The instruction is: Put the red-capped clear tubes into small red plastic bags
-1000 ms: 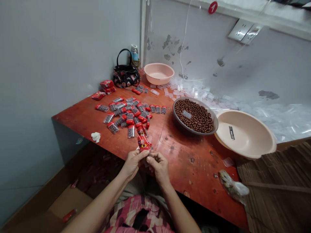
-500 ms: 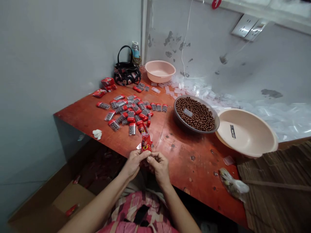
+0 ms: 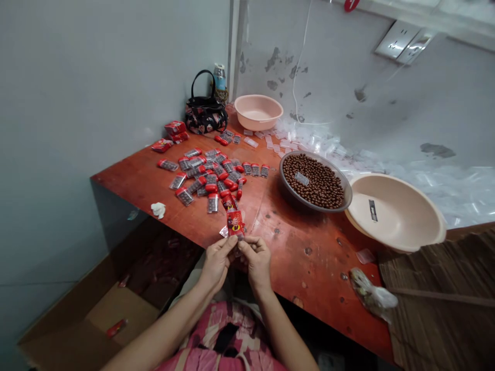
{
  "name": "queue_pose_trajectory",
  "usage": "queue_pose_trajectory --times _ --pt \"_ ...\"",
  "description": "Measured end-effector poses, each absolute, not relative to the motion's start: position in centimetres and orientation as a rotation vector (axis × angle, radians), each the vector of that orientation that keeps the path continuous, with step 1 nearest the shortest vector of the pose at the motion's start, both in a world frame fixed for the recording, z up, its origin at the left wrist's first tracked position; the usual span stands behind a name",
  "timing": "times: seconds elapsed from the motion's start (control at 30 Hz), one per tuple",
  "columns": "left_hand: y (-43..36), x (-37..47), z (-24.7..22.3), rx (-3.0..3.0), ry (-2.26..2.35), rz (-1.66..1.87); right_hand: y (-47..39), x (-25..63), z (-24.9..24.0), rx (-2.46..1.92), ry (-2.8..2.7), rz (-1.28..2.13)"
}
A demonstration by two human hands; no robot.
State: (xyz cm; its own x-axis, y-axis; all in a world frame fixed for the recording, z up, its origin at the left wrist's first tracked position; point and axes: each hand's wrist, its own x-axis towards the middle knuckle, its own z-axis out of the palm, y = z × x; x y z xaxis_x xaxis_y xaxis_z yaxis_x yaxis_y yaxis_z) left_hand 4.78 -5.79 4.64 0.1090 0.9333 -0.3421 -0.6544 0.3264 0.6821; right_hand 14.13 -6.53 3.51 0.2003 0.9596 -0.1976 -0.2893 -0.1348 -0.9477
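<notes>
Both hands meet at the table's front edge. My left hand (image 3: 218, 262) pinches the near end of a red packet (image 3: 235, 223) with thumb and fingers. From the other side, my right hand (image 3: 256, 258) grips the same end, its fingers curled and close to the left ones. The packet points away from me, printed side up. More red wrappers (image 3: 229, 202) lie just beyond it. Farther back spreads a pile of small clear packs with red ends (image 3: 211, 175), showing dark pieces inside. What lies beneath my fingers is hidden.
A grey bowl of brown balls (image 3: 313, 183) stands right of centre, beside a large cream basin (image 3: 398, 211). Behind are a pink basin (image 3: 258, 111), a black handbag (image 3: 206, 116) and clear plastic trays (image 3: 328, 144). Corrugated cardboard (image 3: 444, 293) and a knotted bag (image 3: 373, 294) lie at right.
The view has shifted slightly. More of the red packet shows beyond my fingertips, and its printed face is turned more upward. Both hands still pinch its near end.
</notes>
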Motion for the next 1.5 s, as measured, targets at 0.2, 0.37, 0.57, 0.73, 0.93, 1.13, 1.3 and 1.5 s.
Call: queue_pose_trajectory --times 0.2,0.37,0.57,0.73,0.93,1.13,1.3,1.5 --pt "-5.4 4.2 4.8 0.342 0.827 1.222 -7.0 13.9 3.8 -1.279 -0.939 1.099" --pt "-5.8 5.4 4.0 0.335 0.883 1.334 -7.0 13.1 3.4 -1.306 -0.907 0.993" --pt "-6.0 4.7 4.4 0.377 0.857 1.306 -6.5 13.4 3.3 -1.268 -0.805 1.22" --pt "-5.2 3.8 4.6 0.34 0.823 1.249 -7.0 13.3 3.5 -1.301 -0.997 1.063" --pt "-5.8 4.8 3.9 0.392 0.925 1.306 -7.0 13.2 3.5 -1.314 -0.934 1.07" --pt "-5.7 4.4 4.6 0.354 0.902 1.304 -6.9 13.6 3.8 -1.266 -0.911 1.318" --pt "-5.3 4.3 4.7 0.32 0.921 1.293 -7.5 13.5 3.5 -1.216 -0.904 1.413" --pt "-4.7 4.5 4.7 0.349 0.93 1.257 -8.1 13.6 4.1 -1.36 -1.171 1.034"
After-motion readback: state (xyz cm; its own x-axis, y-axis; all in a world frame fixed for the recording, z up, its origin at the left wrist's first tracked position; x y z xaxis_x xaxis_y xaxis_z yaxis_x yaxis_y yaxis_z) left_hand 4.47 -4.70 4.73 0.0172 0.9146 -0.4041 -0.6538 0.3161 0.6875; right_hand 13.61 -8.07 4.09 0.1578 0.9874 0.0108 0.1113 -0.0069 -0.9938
